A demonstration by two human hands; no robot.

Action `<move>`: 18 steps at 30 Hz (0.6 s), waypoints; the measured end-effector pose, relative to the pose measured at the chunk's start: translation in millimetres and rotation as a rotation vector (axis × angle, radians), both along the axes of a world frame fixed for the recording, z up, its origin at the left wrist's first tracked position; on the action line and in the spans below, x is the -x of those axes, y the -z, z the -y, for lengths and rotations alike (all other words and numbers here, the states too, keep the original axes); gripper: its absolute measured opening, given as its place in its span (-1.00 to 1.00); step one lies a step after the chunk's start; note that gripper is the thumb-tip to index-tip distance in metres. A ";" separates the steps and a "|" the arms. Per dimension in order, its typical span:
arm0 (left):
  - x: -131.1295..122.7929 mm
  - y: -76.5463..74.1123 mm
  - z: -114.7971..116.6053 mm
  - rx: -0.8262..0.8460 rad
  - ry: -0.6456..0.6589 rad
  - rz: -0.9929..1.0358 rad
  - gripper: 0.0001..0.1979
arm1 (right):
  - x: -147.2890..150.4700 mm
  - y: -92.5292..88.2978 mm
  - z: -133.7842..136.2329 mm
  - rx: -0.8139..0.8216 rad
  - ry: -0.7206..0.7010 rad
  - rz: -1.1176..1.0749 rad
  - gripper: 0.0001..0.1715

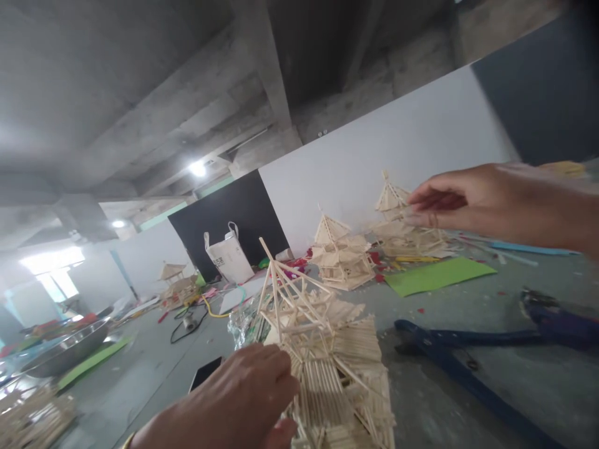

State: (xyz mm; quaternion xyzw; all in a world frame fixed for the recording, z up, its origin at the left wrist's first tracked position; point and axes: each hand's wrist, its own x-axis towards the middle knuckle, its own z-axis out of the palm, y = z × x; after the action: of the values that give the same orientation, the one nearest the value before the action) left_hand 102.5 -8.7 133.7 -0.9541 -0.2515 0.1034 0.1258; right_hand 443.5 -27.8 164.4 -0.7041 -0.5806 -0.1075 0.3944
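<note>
A model pavilion built of thin pale sticks [327,368] stands on the grey counter [468,386], at its near edge toward the middle of the view. The left hand [238,399] is laid against the model's near left side with the fingers curled; whether a stick is pinched under them cannot be told, since the fingertips are hidden against the wood. The right hand [468,202] is raised above the counter, well apart from the model, its fingers loosely extended and nothing held in them. The model is judged to be very light and stiff only as a whole: each stick is slender, the open roof frame at the top is bare and looks easily snapped or pulled from its joints. A hold is best taken low, on the dense layered walls and base, from two opposite sides, not on the peak or the projecting eaves. Blue long-handled cutters [468,355] lie just beside it to the right, a dark phone [206,372] just to its left, and a green sheet [435,275] and further stick models [341,255] lie toward the far edge.
</note>
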 end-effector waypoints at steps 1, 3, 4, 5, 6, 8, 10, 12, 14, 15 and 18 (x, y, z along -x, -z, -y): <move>0.1 0.7 -0.6 0.007 -0.001 0.001 -0.90 | -1.1 1.3 -1.9 0.050 -0.009 -0.032 -0.57; -0.2 1.7 -1.7 0.008 -0.001 0.020 -0.87 | -1.6 2.0 -3.5 0.131 0.015 -0.078 -0.57; -0.6 1.9 -2.0 0.006 0.001 0.025 -0.86 | -1.3 1.5 -3.5 0.151 0.035 -0.083 -0.57; -1.1 1.9 -2.1 0.003 0.001 0.024 -0.86 | -0.8 0.7 -3.3 0.162 0.049 -0.086 -0.57; -1.8 1.8 -2.0 0.006 -0.001 0.017 -0.86 | -0.3 -0.2 -3.0 0.166 0.057 -0.087 -0.55; -3.0 1.4 -1.4 0.010 -0.003 -0.005 -0.86 | 0.2 -1.8 -2.8 0.182 0.050 -0.083 -0.50; -3.7 1.0 -0.8 0.005 0.008 -0.021 -0.88 | -0.2 -1.9 -3.6 0.198 0.038 -0.061 -0.44; -4.2 0.5 -0.4 0.000 0.014 -0.035 -0.89 | -2.1 0.3 -5.5 0.197 0.022 -0.034 -0.41; -4.7 -0.5 0.0 0.009 0.001 -0.040 -0.91 | -6.0 4.8 -8.1 0.163 -0.023 0.014 -0.46; -5.3 -1.1 0.2 0.017 -0.012 -0.039 -0.92 | -8.5 7.3 -9.6 0.136 -0.050 0.039 -0.48; -8.2 -3.4 1.8 0.033 -0.040 -0.047 -0.95 | -15.2 12.9 -12.8 0.092 -0.131 0.097 -0.43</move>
State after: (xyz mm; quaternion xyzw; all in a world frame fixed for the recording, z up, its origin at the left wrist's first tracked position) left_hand 110.6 -10.5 137.1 -0.9481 -0.2657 0.1325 0.1137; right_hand 458.7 -15.1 151.5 -0.6758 -0.6482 -0.0886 0.3396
